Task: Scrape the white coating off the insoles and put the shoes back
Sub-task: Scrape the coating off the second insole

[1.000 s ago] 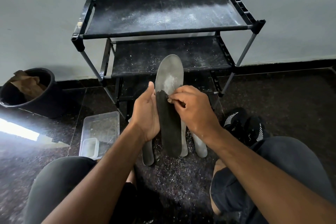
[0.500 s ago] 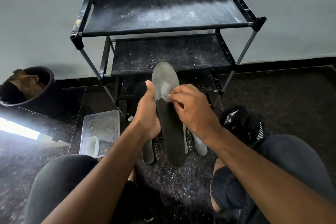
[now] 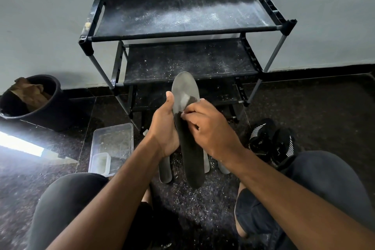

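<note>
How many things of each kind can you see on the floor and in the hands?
Insoles: 4, one held, three on the floor
Black shoes: 2
Clear containers: 2, big tray, small tub
Shoe rack: 1
Black bucket: 1
Total: 10

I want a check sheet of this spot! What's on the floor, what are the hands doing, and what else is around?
Surface: dark speckled floor, littered with white scrapings near the knees.
Job's things: held insole, its near part scraped dark, its far end coated grey-white; more insoles lying on the floor beneath it; black shoes on the floor to the right.
Clutter: clear plastic container with a smaller tub inside; black bucket holding brown crumpled material.
Grippers: left hand grips the insole's edge; right hand has its fingertips at the coating's edge.
Cables: nothing seen.
Surroundings: black shoe rack, its shelves dusted white, against a pale wall.
</note>
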`<action>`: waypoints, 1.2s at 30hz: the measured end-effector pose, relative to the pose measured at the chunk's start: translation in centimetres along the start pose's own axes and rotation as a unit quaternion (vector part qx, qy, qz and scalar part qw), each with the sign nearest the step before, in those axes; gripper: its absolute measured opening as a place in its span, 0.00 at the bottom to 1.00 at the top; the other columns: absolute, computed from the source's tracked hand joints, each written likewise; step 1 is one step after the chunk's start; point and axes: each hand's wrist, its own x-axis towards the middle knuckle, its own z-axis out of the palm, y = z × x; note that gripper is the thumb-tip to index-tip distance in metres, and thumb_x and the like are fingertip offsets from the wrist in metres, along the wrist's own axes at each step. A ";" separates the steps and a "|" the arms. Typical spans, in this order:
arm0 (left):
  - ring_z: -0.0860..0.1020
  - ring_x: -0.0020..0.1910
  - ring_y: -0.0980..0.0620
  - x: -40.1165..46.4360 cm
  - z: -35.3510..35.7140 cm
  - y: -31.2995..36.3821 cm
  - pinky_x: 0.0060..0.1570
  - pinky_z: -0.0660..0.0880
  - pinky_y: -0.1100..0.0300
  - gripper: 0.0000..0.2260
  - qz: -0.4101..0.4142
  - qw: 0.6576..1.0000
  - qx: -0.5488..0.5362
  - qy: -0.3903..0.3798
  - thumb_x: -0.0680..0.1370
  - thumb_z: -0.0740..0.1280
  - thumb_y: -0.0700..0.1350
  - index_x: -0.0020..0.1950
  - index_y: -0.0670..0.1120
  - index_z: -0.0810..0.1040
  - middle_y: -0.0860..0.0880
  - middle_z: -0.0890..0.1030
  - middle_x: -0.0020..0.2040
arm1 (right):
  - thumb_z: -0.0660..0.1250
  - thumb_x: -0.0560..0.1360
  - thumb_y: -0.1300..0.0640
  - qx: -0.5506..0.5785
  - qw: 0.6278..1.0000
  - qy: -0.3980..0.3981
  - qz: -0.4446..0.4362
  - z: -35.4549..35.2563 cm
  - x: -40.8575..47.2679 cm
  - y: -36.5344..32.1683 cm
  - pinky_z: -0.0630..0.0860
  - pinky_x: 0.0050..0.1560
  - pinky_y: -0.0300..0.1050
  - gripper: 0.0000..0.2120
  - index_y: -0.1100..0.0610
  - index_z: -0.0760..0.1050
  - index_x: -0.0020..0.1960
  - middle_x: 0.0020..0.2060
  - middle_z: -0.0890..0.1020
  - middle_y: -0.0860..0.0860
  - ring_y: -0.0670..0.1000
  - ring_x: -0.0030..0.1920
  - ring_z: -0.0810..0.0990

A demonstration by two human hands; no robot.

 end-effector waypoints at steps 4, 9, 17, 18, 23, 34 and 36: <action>0.74 0.73 0.39 -0.2 0.3 -0.4 0.75 0.68 0.43 0.34 -0.002 1.000 -0.018 -0.018 0.86 0.50 0.64 0.75 0.37 0.72 0.35 0.76 0.71 | 0.70 0.75 0.68 -0.025 0.998 0.049 0.014 -1.1 0.9 1.0 0.76 0.53 0.43 0.06 0.64 0.83 0.51 0.47 0.81 0.53 0.52 0.49 0.77; 0.76 0.72 0.40 -0.2 0.4 -0.1 0.75 0.68 0.44 0.34 0.000 1.000 -0.021 -0.019 0.86 0.49 0.63 0.75 0.35 0.71 0.35 0.76 0.71 | 0.70 0.75 0.68 -0.007 0.997 0.067 0.030 -0.7 0.5 0.5 0.77 0.54 0.44 0.06 0.64 0.84 0.51 0.46 0.82 0.54 0.53 0.49 0.79; 0.79 0.66 0.41 -0.6 0.9 -0.4 0.66 0.76 0.46 0.31 -0.014 0.999 -0.008 -0.031 0.87 0.49 0.61 0.74 0.38 0.74 0.37 0.80 0.66 | 0.72 0.75 0.66 -0.001 0.993 0.106 0.043 -1.6 1.2 1.0 0.77 0.51 0.43 0.05 0.64 0.83 0.50 0.46 0.81 0.54 0.51 0.48 0.78; 0.80 0.66 0.42 -0.7 1.1 -0.5 0.63 0.78 0.46 0.30 -0.016 0.999 -0.001 -0.033 0.87 0.49 0.60 0.74 0.39 0.74 0.37 0.81 0.66 | 0.72 0.75 0.66 0.004 0.991 0.124 0.054 -1.8 1.3 1.2 0.78 0.50 0.43 0.04 0.64 0.83 0.49 0.45 0.81 0.54 0.51 0.48 0.79; 0.78 0.70 0.41 -0.2 0.6 -0.1 0.68 0.74 0.49 0.32 -0.008 1.000 -0.005 -0.019 0.87 0.49 0.60 0.73 0.35 0.73 0.36 0.79 0.68 | 0.72 0.74 0.68 0.026 0.996 0.074 0.031 -0.2 0.2 -0.4 0.77 0.54 0.45 0.05 0.64 0.85 0.49 0.45 0.83 0.54 0.52 0.48 0.81; 0.82 0.63 0.44 -0.2 0.6 -0.4 0.63 0.77 0.49 0.28 -0.023 0.999 -0.015 -0.033 0.87 0.50 0.59 0.70 0.39 0.77 0.39 0.83 0.63 | 0.74 0.72 0.67 0.046 0.991 0.108 0.060 -0.9 0.9 0.2 0.78 0.52 0.43 0.06 0.62 0.85 0.48 0.45 0.83 0.53 0.50 0.48 0.81; 0.80 0.67 0.43 -0.1 0.2 0.0 0.63 0.77 0.51 0.30 -0.015 1.000 -0.009 -0.024 0.87 0.50 0.59 0.71 0.36 0.75 0.37 0.80 0.67 | 0.73 0.72 0.68 0.067 0.994 0.075 0.036 -0.1 0.2 -0.6 0.77 0.53 0.41 0.06 0.63 0.85 0.48 0.44 0.84 0.53 0.49 0.48 0.81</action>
